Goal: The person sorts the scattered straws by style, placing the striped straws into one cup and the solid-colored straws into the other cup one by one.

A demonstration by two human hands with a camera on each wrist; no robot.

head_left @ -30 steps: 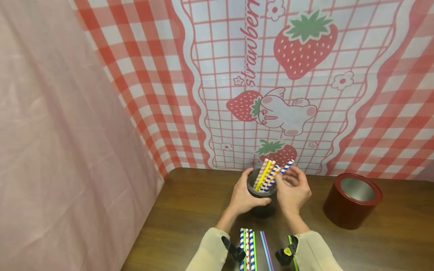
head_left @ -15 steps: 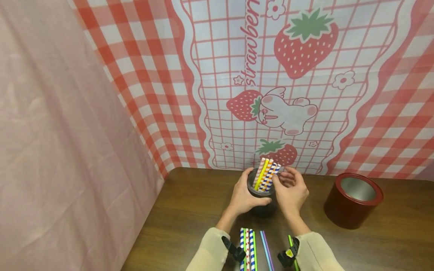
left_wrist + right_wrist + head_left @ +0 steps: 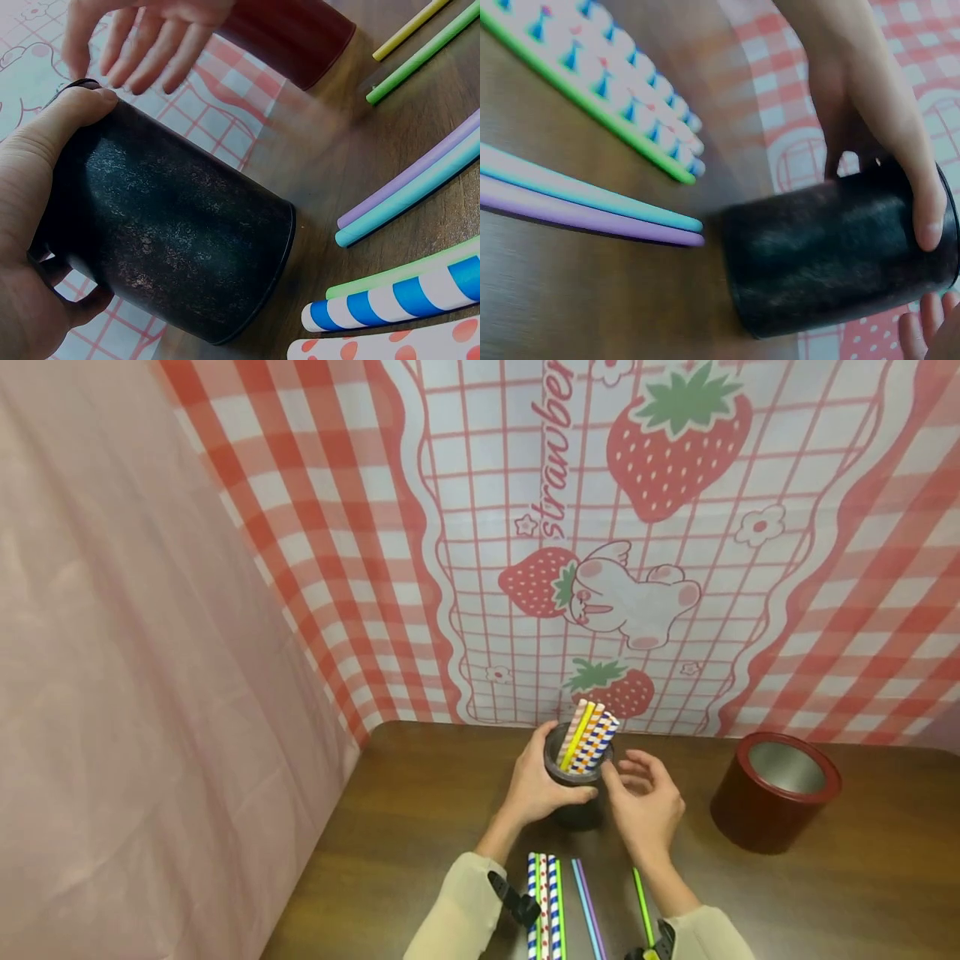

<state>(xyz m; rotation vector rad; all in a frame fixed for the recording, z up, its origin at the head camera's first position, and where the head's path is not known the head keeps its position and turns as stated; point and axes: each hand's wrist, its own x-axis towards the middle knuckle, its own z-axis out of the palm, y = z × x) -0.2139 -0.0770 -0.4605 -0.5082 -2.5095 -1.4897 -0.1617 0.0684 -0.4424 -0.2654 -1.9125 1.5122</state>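
Note:
A dark, mottled canister (image 3: 579, 814) stands near the back of the table, with several paper straws (image 3: 588, 739) leaning inside it: pink-striped, yellow, orange-striped and blue-striped. My left hand (image 3: 534, 785) grips the canister from the left, its thumb (image 3: 94, 105) lying along the side just under the rim. On the other side my right hand (image 3: 647, 802) hovers by the rim with loosely bent fingers and nothing between them. In the right wrist view only that hand's fingertips (image 3: 930, 322) show, beside the canister (image 3: 825, 255).
Several striped, dotted and green straws (image 3: 544, 893) lie in a row in front. Right of them lie a blue and purple pair of straws (image 3: 588, 906) and a green straw (image 3: 642, 906). A dark red open tin (image 3: 757, 814) stands right. A strawberry-print cloth (image 3: 600, 510) hangs behind.
The blue-striped straw that my right hand pinched now sits among the others in the canister. My right hand has let go and drawn down and away from the straws. My left hand keeps its hold.

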